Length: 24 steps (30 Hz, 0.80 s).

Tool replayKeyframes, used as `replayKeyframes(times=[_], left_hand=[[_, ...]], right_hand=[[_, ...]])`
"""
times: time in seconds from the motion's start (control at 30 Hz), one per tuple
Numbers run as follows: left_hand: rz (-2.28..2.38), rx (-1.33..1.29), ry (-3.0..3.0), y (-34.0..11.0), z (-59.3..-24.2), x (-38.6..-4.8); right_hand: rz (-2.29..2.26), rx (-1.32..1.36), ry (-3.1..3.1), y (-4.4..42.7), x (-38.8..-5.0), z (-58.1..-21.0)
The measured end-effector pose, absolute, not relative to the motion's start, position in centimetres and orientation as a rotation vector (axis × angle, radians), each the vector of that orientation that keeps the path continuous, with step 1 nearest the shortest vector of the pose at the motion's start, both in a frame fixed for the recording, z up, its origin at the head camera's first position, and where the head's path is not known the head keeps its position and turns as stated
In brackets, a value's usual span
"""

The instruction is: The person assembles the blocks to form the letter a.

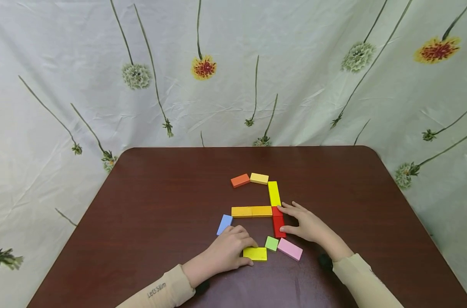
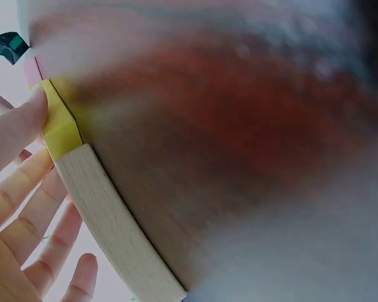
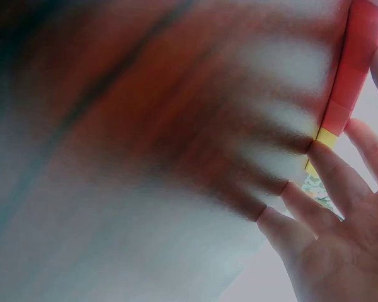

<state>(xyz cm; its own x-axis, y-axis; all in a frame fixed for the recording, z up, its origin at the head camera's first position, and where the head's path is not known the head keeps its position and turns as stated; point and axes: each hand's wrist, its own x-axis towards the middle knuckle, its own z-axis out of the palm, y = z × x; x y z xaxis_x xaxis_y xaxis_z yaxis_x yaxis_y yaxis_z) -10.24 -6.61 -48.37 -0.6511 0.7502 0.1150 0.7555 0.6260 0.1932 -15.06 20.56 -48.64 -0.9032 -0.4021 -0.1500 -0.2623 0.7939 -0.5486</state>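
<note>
In the head view my left hand (image 1: 227, 250) has its index finger and thumb at opposite long edges of a yellow block (image 1: 255, 254), pinching it. The left wrist view shows the thumb against that yellow block (image 2: 62, 129); a plain wood-coloured block (image 2: 116, 220) adjoins it, hidden under the hand from above. My right hand (image 1: 310, 224) lies beside two red blocks (image 1: 279, 226) set end to end. Its thumb and index fingertip touch their right side, the fingers spread and fairly straight. A green block (image 1: 272, 243) and a pink block (image 1: 290, 249) lie between the hands.
Two orange-yellow blocks (image 1: 251, 211) run left from the red ones, with a blue block (image 1: 224, 224) below their left end. Farther back, a bright yellow block (image 1: 274, 193), a pale yellow block (image 1: 259, 178) and an orange block (image 1: 240, 180) curve leftward on the brown table (image 1: 160, 192).
</note>
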Motion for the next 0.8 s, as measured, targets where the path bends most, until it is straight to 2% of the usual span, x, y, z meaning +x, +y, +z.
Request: replayKeyframes(times=[0.8], left_hand=[[-0.365, -1.28, -2.828, -6.82, -48.66, -10.0]], right_hand=[[-0.791, -0.528, 2.721, 20.55, -14.97, -48.47]])
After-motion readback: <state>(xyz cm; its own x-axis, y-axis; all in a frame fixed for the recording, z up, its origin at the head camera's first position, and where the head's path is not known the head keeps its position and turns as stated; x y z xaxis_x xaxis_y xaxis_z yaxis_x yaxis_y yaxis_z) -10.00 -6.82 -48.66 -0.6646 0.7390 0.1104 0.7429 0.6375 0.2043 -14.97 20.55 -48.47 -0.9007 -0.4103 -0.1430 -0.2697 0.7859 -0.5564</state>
